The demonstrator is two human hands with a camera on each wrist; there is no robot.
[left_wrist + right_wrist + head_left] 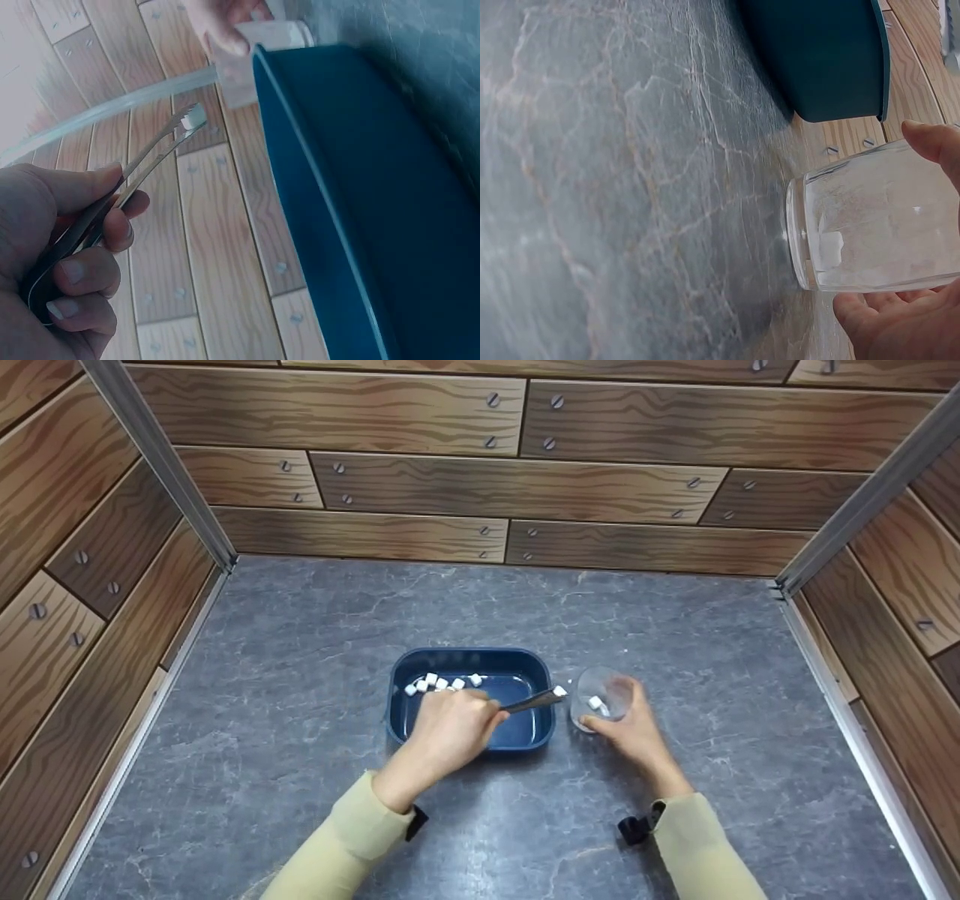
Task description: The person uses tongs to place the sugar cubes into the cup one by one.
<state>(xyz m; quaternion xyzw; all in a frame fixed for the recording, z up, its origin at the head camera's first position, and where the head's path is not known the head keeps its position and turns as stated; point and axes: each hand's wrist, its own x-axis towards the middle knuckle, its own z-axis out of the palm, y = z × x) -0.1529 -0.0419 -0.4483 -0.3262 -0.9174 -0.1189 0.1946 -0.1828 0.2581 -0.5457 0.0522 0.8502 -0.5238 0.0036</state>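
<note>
My left hand (454,727) grips slim metal tongs (142,161) above the blue tub (525,660). A white sugar cube (194,116) is pinched between their serrated tips. In the head view, the tips reach past the tub's right wall toward a clear glass (589,682). My right hand (634,731) holds this glass, thumb on one side and fingers on the other. At least one sugar cube (830,249) lies at the glass's bottom. Several more sugar cubes (432,679) are along the far left part of the tub, some hidden behind my left hand.
The grey marbled tabletop (315,645) is enclosed by wood-patterned walls (420,484) at the back and both sides. Metal strips (161,472) run along the corners. A small white crumb (625,650) lies on the table behind the glass.
</note>
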